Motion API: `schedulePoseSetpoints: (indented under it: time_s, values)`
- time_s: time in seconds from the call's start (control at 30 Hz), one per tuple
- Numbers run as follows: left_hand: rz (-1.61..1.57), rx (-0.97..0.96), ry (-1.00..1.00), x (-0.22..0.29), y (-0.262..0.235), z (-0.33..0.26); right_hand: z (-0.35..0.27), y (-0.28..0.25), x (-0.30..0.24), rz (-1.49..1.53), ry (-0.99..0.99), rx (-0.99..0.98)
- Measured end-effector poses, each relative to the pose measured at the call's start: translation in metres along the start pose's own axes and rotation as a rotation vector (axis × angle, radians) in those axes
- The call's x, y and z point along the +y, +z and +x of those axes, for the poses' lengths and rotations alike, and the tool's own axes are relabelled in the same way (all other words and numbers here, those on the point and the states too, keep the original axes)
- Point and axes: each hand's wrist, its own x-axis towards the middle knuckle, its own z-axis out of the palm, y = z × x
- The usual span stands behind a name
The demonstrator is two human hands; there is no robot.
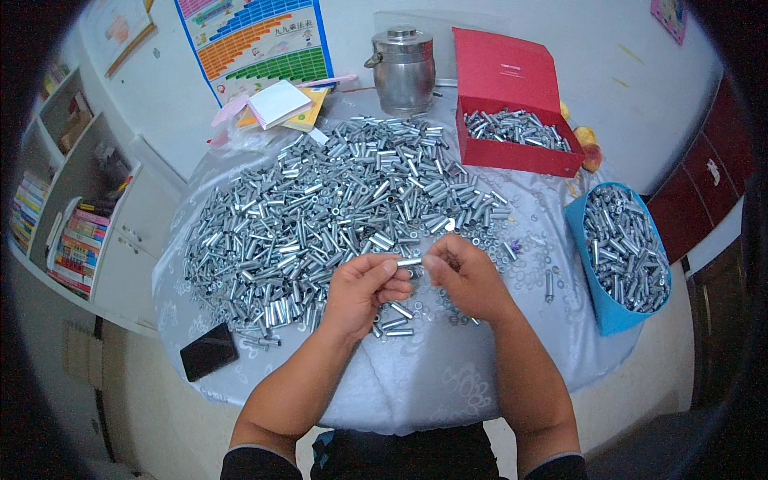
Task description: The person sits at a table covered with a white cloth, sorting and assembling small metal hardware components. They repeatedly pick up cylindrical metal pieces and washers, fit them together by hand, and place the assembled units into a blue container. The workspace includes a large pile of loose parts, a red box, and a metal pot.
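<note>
Left hand (360,290) and right hand (468,278) come together above the near side of the table, with a short metal tube (409,262) lying nearly level between them. The left thumb and fingers grip the tube, while the bent right thumb and forefinger meet at its right end; whether they pinch the tube itself or some small part on it cannot be told.

Just beyond and to the left spreads a broad heap of similar tubes (320,204), some shiny, some dull grey. A few loose tubes (396,332) lie just right of the left wrist, and small rings are scattered to the right of the hands. All this rests on a pale, silvery patterned tablecloth (384,380).

At the near left edge lies a dark phone (209,352). On the right stands a blue bin (616,318) filled with tubes; farther off, an open red box (520,158) holds more, with fruit (588,136) just beside it. A lidded steel pot (404,76) stands at the far side, with a white pad (280,104) to its left. Beyond, a colourful chart (264,40) hangs on the wall, and shelves with books (80,244) stand at the left.
</note>
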Motion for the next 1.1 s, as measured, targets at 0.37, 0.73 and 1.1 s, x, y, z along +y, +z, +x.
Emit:
schedulePoseSetpoints:
  time_s: [0.37,0.73,1.1]
  values:
    - [0.013,0.009,0.002,0.0,0.001,0.0,0.0,-0.007,-0.004,-0.117,0.124,-0.039]
    - [-0.029,-0.007,0.004,0.0,-0.002,-0.001,0.0,-0.003,0.002,-0.172,-0.026,-0.081]
    - [-0.053,0.011,-0.023,0.001,0.0,-0.001,-0.001,-0.002,-0.003,-0.091,0.067,-0.113]
